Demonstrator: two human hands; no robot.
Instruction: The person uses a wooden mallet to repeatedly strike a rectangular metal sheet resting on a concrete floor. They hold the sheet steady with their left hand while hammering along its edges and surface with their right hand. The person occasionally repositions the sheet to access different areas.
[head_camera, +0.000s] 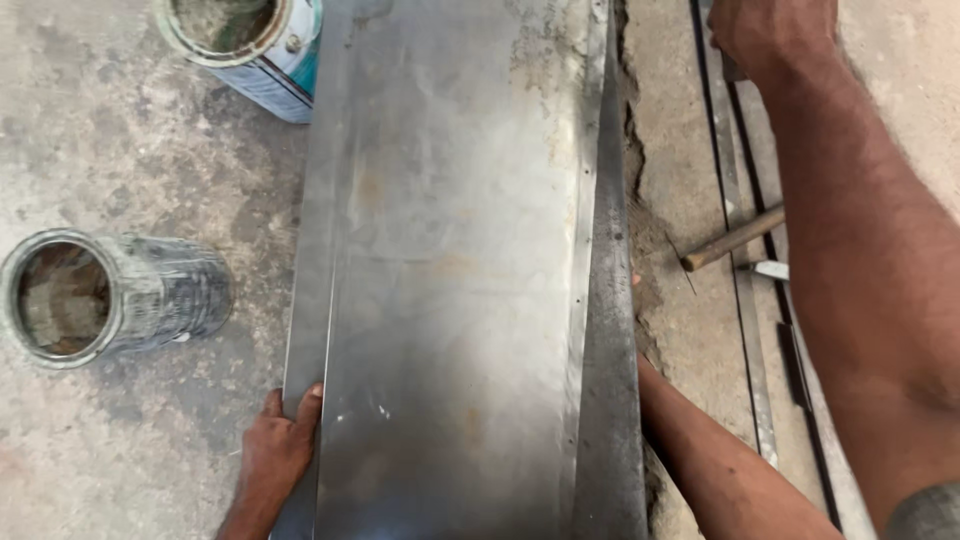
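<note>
A long sheet-metal panel (450, 270) lies flat on a concrete floor (120, 160) and fills the middle of the view from top to bottom. It is dull grey with rusty smudges. Its left edge is folded up into a narrow lip, and its right edge is bent into a wider flange.

The left hand (280, 450) is at the lower left, on the panel's folded left edge near its near end. The thumb lies on top of the lip and the fingers curl around the edge, so the hand is closed on the metal.

The right hand (770, 35) is well away from the panel, at the top right, with its arm running up the right side of the view. It rests over flat metal strips (738, 300) lying on the floor. The frame cuts it off, so I cannot tell whether it grips anything.

A second forearm (710, 460) reaches in from the lower right to the panel's right flange. Its hand is hidden under the metal.

Left of the panel, a grey tin can (110, 295) lies on its side with its open mouth towards the camera. A white and teal paint can (250, 45) stands touching the panel's top left corner. A rusty rod (735, 238) lies across the strips on the right.
</note>
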